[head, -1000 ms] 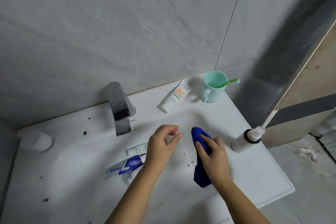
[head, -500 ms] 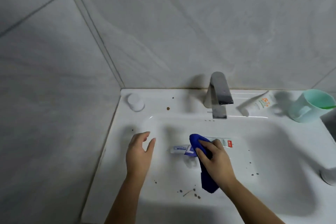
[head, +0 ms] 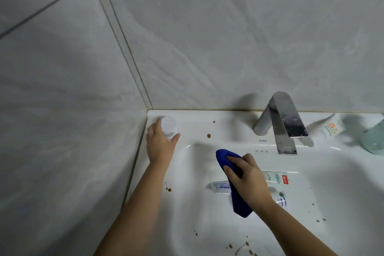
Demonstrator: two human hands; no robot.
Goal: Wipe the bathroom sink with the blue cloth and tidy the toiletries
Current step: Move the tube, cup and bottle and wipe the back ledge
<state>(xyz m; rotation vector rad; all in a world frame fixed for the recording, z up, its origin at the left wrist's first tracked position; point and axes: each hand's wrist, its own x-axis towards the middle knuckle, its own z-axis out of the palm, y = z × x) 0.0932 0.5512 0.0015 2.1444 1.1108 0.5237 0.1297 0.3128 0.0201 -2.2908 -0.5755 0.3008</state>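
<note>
The white sink has brown spots on its rim and in the basin. My right hand is shut on the blue cloth and presses it against the basin's back slope. Under and beside that hand lie toothpaste tubes, one with a blue label. My left hand is at the sink's back left corner, fingers and thumb on either side of a small white jar, which looks blurred.
A chrome faucet stands at the back middle. To its right lie a white tube with orange print and a mint cup, cut off by the frame edge. Tiled walls close in behind and on the left.
My left hand has gone from the basin's left edge up to the white jar in the back corner. My right hand with the cloth has shifted slightly left and back. The view has swung left.
</note>
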